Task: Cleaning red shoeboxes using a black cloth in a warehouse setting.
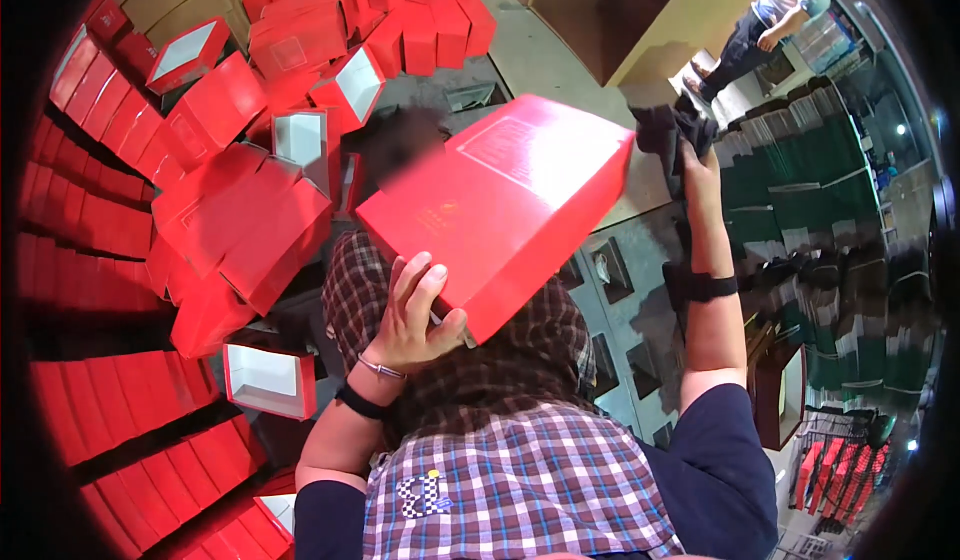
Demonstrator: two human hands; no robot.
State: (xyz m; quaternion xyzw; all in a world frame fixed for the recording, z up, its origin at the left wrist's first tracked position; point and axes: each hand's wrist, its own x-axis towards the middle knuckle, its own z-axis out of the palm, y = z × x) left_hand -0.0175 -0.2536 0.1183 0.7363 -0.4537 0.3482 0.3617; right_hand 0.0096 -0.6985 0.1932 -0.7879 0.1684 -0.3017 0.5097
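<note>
A glossy red box [520,185] is tilted in front of my lap, with faint gold print on its face. My left hand [412,312] grips it by the lower left corner, the fingers against the red face and the thumb at the near edge. Out to the right, my right hand [702,168] is closed around a crumpled black cloth [665,132], apart from the box. Bands circle both of my wrists. A checked apron [510,480] covers my body and lap.
Many red boxes [240,220] are heaped at left, with rows of them [90,220] behind. An open cardboard carton [640,20] stands at the far side. Bundled dark green stacks [800,190] line the right. Another person [770,25] stands at the far right. Grey slotted pallets [615,290] cover the floor.
</note>
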